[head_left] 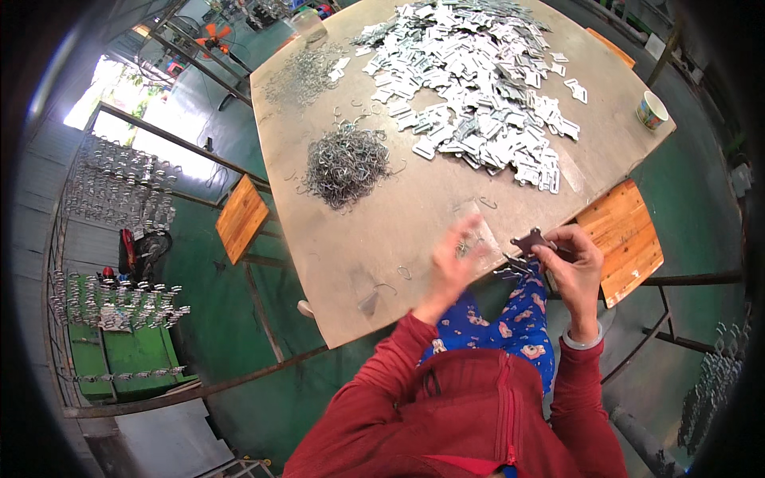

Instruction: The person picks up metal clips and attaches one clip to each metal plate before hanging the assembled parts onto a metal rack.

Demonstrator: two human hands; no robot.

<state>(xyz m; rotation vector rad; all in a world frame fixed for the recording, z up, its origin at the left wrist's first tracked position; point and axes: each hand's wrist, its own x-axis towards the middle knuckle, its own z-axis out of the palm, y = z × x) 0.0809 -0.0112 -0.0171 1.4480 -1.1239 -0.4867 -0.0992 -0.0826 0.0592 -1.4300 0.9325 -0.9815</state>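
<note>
My right hand pinches a small flat metal plate between thumb and fingers, just off the table's near edge. Below the plate, thin metal pieces hang in front of my lap; how they join it is too small to tell. My left hand is over the near edge, blurred by movement, its fingers apart with nothing visible in them. Beside it on the table lies a clear plastic piece. A pile of wire hooks sits at mid-left. Behind it on the right spreads a big heap of shiny flat metal plates.
A thinner scatter of hooks lies at the table's far left. A paper cup stands near the right corner. Wooden stools flank the table. Racks of hanging metal pieces stand at left; an orange fan is behind.
</note>
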